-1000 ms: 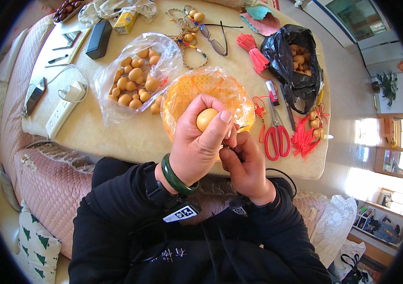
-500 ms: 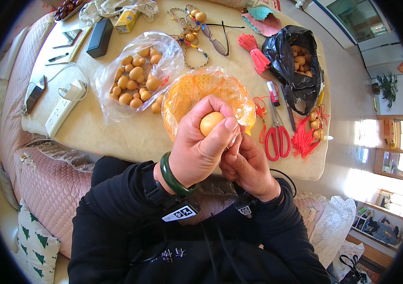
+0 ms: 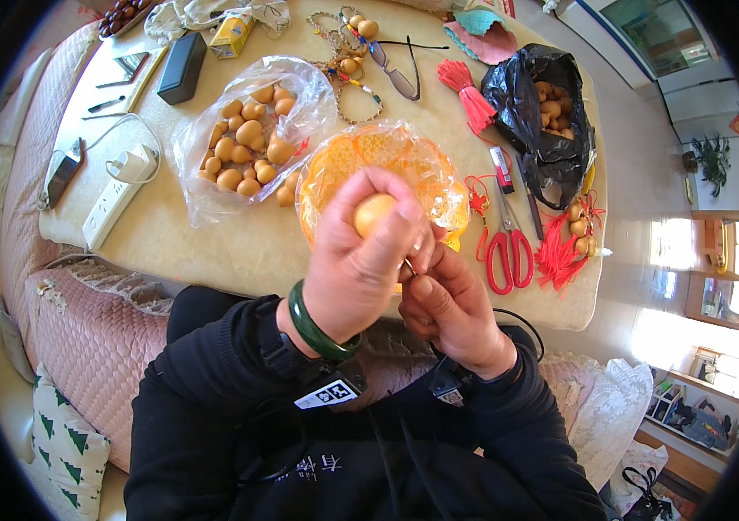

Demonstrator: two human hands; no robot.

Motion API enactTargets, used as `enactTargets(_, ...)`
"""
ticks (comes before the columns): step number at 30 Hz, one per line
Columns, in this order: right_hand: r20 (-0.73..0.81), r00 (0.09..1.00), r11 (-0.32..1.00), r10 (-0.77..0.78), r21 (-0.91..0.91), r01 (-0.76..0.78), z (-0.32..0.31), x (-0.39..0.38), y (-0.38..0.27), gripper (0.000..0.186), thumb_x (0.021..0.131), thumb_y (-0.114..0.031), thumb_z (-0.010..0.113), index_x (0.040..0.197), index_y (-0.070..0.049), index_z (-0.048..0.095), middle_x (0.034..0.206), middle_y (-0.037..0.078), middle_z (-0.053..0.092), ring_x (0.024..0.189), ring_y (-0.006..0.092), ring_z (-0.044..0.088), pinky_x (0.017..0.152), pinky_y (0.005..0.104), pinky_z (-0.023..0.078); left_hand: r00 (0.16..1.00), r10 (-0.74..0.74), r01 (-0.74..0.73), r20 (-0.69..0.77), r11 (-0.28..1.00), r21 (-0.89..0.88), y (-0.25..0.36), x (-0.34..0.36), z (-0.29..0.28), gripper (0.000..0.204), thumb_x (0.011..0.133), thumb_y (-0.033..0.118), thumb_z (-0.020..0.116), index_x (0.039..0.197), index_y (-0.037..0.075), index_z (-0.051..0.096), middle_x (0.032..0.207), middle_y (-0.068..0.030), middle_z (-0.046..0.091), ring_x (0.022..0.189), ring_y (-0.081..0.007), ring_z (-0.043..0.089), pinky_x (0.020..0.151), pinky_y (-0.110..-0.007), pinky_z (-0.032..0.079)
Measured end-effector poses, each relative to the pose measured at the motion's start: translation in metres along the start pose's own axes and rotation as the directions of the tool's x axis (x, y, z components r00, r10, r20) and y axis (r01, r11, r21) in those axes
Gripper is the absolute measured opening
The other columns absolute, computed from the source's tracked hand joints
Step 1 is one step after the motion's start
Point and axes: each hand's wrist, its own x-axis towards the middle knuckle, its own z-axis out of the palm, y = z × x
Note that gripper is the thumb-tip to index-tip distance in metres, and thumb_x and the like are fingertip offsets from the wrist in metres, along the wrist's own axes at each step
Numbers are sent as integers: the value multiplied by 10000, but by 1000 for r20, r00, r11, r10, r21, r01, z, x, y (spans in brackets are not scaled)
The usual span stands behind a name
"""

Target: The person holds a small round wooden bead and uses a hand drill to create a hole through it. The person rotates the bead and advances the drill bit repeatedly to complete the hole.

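My left hand point(image 3: 361, 239), a green bangle at its wrist, is closed round a small tan gourd point(image 3: 374, 214) whose rounded end shows between thumb and fingers. Against its fingertips, my right hand point(image 3: 452, 304) is closed in a pinch. A thin dark bit point(image 3: 410, 268) shows between the two hands; what the right fingers hold cannot be made out. Under and beyond both hands sits an orange basket point(image 3: 321, 178) lined with clear plastic. To its left, a clear plastic bag point(image 3: 304, 91) lies spread with several small gourds point(image 3: 249, 133) in it.
Red-handled scissors point(image 3: 509, 260), a dark slim tool point(image 3: 530, 198) and red tassels point(image 3: 561, 258) lie at the right. A black bag point(image 3: 508, 82) of gourds stands beyond them. Sunglasses point(image 3: 400, 80) and beaded cords lie at the back; a white power strip point(image 3: 118, 204) is at left.
My left hand has tilted and shifted slightly left with the gourd. The fingertips have drawn a little apart, and a thin dark bit shows between them.
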Motion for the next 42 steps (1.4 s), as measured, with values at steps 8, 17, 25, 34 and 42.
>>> enactTargets(8,-51,996,977,-70,-206,58,3,0,3,168,1027,-184,530,1127,-50,515,727,-36,489,595,30,409,534,193,333,997,23,-21,-73,999,26,12,9,-2,113,1002,203,549,954,130,478,716,37,467,612,-77,466,831,-348,481)
enactTargets(17,-83,984,917,-160,-381,117,3,0,9,138,1028,-151,522,1102,-35,518,762,-46,489,628,20,387,557,183,316,996,12,-13,-83,1000,-6,3,11,-5,95,1013,202,542,987,130,486,678,41,462,582,-65,464,826,-349,511)
enactTargets(25,-95,991,947,-97,-314,63,0,2,9,130,1011,-112,545,1099,-23,512,774,-17,532,636,51,429,567,203,358,990,-44,41,-133,999,-27,0,10,-8,100,1011,199,530,960,133,475,676,44,447,570,-63,459,807,-360,549)
enactTargets(34,-111,993,994,25,-102,-37,0,2,9,93,988,-51,553,1066,-6,531,763,31,585,646,76,490,578,229,409,977,-43,40,-207,999,-20,-1,9,-6,122,1007,212,549,961,131,471,672,38,435,560,-65,448,811,-369,551)
enactTargets(42,-71,972,892,-222,-417,174,1,5,8,91,999,-75,543,1077,-30,531,714,16,541,614,60,438,552,220,375,975,-55,53,-215,998,-18,-2,8,-5,140,1007,223,552,945,133,465,669,42,423,550,-62,428,812,-375,552)
